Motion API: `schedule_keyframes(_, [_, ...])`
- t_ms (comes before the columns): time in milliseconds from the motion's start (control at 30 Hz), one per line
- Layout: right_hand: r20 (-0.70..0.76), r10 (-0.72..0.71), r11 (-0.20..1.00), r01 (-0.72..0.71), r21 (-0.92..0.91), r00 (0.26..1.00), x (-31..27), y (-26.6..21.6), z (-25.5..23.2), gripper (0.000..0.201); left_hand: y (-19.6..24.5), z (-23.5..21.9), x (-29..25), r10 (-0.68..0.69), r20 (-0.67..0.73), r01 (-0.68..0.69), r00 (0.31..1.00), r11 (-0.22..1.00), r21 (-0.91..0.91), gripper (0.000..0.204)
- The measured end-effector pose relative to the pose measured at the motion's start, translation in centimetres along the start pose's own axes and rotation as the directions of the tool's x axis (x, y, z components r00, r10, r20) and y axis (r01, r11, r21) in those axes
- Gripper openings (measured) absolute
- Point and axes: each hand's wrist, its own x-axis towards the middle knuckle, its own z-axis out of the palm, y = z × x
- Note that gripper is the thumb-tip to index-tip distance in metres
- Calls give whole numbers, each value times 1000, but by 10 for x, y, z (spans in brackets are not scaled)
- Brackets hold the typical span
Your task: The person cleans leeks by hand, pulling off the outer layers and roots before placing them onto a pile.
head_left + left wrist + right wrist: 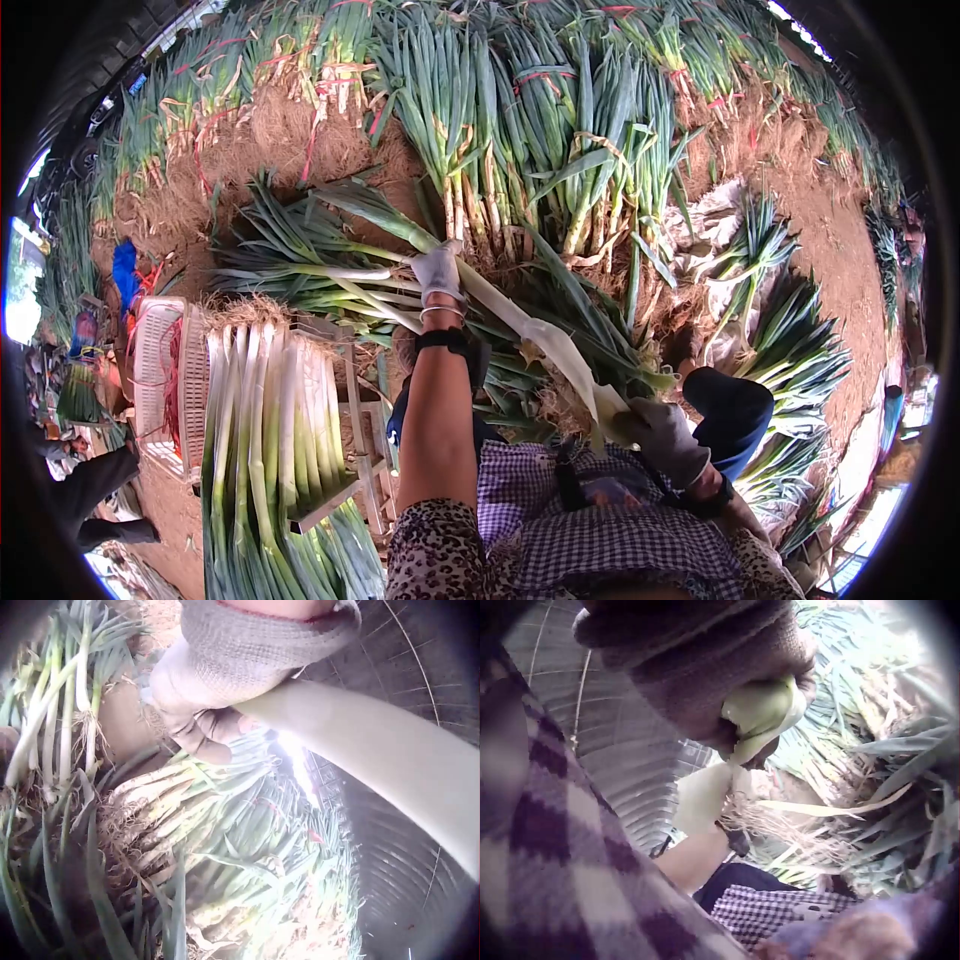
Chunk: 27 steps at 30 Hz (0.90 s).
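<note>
A long pale leek (495, 305) slants across the front of the body in the head view. My left hand (437, 272), in a light glove, grips it near where the white shaft turns to green leaves. Its fingers (206, 746) curl round the stalk in the left wrist view. Near the lap, my gloved right hand (660, 437) grips a loose outer layer (610, 408) at the leek's lower end. In the right wrist view that pale layer (765, 712) is folded within the curled fingers. More loose leeks (290, 250) lie beside the left hand.
Cleaned leeks (265, 400) are stacked on a metal rack (358, 440) at left. A white plastic crate (157, 370) stands beyond it. Several bundles of unpeeled leeks (545, 110) stand ahead on the soil, with more leeks (800, 345) at right. Another person's legs (105, 480) show at far left.
</note>
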Motion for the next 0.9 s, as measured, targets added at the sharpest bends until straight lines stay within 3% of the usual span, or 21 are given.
schedule_keyframes(100, [48,3,998,-1,-58,999,-7,-7,-16,16,-3,7,-7,23,-105,-13,994,995,100,29])
schedule_keyframes(200, [64,35,991,-27,-129,997,-23,1,-20,15,-1,9,-17,13,-104,1,995,991,132,30])
schedule_keyframes(333, [23,70,997,-69,-41,997,-47,5,-37,15,-22,-3,15,61,-154,-29,986,979,201,27])
schedule_keyframes(400, [100,193,971,-176,-160,976,-54,14,-64,18,-30,-19,42,84,-182,-49,980,981,186,25])
schedule_keyframes(467, [156,152,952,-102,-290,976,-26,18,-55,38,-7,-13,19,34,-192,13,981,971,238,24])
schedule_keyframes(533, [157,-45,985,70,-157,987,34,-23,-31,63,4,5,-8,47,-215,-5,975,981,193,27])
schedule_keyframes(567, [238,-63,970,116,-214,969,61,-9,-9,79,11,10,-20,113,-229,-40,967,953,300,29])
schedule_keyframes(600, [259,49,948,36,-316,965,89,-32,7,76,18,15,-30,180,-234,-72,955,911,406,31])
schedule_keyframes(633, [225,-180,902,252,-351,958,114,-24,34,59,20,18,-36,244,-228,-98,942,855,509,33])
schedule_keyframes(733, [178,-268,875,316,-367,947,139,11,71,37,0,13,-6,281,-254,-170,926,907,386,36])
schedule_keyframes(767, [33,-407,836,386,-391,913,133,20,72,30,-3,11,-1,300,-257,-156,919,873,461,36])
schedule_keyframes(867, [56,-328,846,319,-427,943,103,32,49,27,0,16,-3,257,-286,-131,923,910,392,36])
schedule_keyframes(900, [-25,-392,853,353,-385,920,92,27,42,25,3,21,-10,224,-296,-106,929,923,369,35])
